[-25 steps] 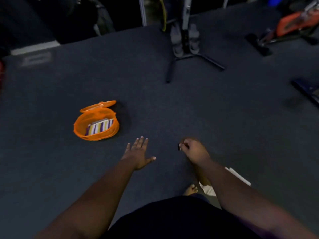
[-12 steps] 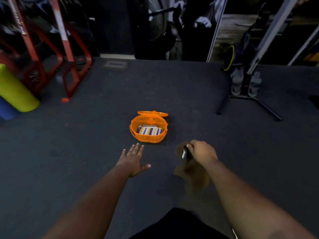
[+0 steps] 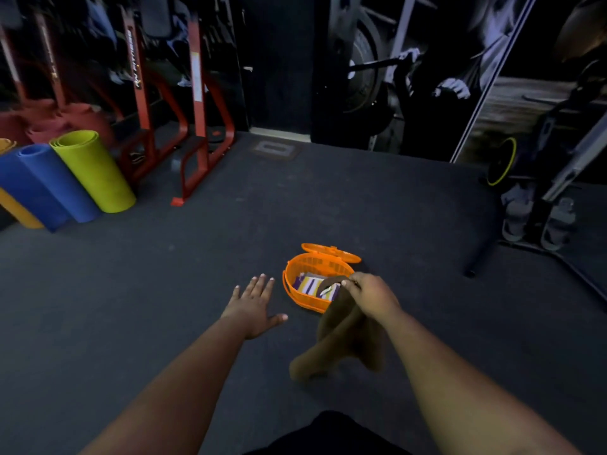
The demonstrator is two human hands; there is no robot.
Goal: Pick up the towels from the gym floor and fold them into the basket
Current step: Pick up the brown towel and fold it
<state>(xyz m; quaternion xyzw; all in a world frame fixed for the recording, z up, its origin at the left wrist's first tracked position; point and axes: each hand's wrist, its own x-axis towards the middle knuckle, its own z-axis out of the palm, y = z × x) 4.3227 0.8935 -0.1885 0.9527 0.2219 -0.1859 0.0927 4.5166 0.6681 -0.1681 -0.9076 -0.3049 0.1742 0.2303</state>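
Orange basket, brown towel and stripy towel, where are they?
Orange plastic basket (image 3: pixel 297 295): head view, front left wall.
Brown cloth towel (image 3: pixel 341 336): head view, hanging middle fold.
Purple, white and yellow striped towel (image 3: pixel 310 285): head view, top face inside basket.

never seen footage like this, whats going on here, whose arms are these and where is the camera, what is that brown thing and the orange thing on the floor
There is no machine here. The camera sits on a person's head and looks forward and down, so the two arms reaching out from the bottom of the picture are that person's own.

The left hand is open, fingers spread, holding nothing. The right hand grips the top of a brown towel, which hangs down from it, blurred.

On the dark gym floor stands an orange basket with its lid tipped open behind it. Inside lies a folded purple, white and yellow striped towel.

Further back on the left lie rolled exercise mats in blue and yellow-green beside a red rack. A piece of gym equipment on a stand is at the right.
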